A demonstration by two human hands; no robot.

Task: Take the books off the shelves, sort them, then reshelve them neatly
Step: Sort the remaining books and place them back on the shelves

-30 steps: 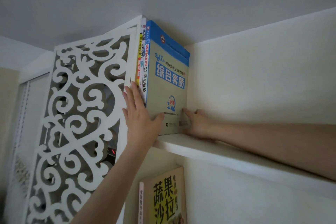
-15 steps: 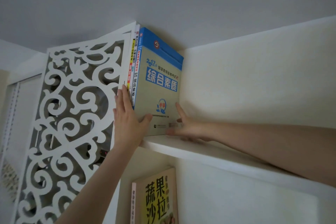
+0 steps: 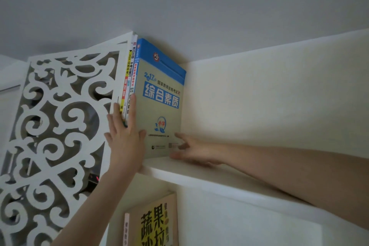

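The left hand (image 3: 124,138) covered the lower spines of the thin books (image 3: 129,78), hiding their last characters. Small print at the foot of the blue-topped book (image 3: 159,106) was too fine to read, and the right hand (image 3: 191,149) was blurred there, its contact unclear. The bottom edge cut off the yellow book (image 3: 155,223) and the lattice panel (image 3: 56,126).

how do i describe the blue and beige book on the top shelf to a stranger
Go to the top shelf, at its left end by the carved white panel. It is the rightmost upright book: beige cover with a blue top band, while its neighbours show only thin spines.
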